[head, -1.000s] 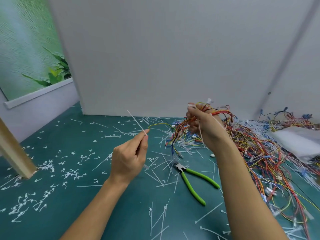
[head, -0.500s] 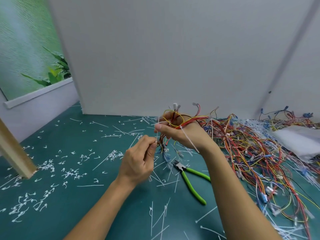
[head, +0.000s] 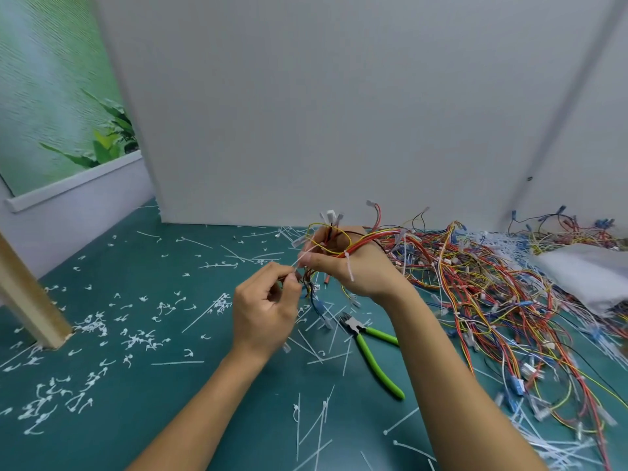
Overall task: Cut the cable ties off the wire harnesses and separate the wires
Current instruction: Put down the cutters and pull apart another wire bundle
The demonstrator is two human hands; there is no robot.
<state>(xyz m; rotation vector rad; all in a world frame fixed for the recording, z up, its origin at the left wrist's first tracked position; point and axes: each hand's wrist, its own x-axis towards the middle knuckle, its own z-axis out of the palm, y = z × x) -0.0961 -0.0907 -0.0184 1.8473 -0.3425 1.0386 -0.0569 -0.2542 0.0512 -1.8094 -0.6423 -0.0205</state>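
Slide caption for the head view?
Right hand grips a wire harness, left hand pinches a white cable tie; green-handled cutters lie on the mat.

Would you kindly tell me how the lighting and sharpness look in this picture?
Head view: soft even light, no glare; the white panel leans from wide-angle distortion; the left hand and right hand are slightly blurred, the green cutters crisper.

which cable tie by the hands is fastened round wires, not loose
The white cable tie cinched round the red wires gripped by the right hand, tail hanging over its back; those on the green mat below lie loose.
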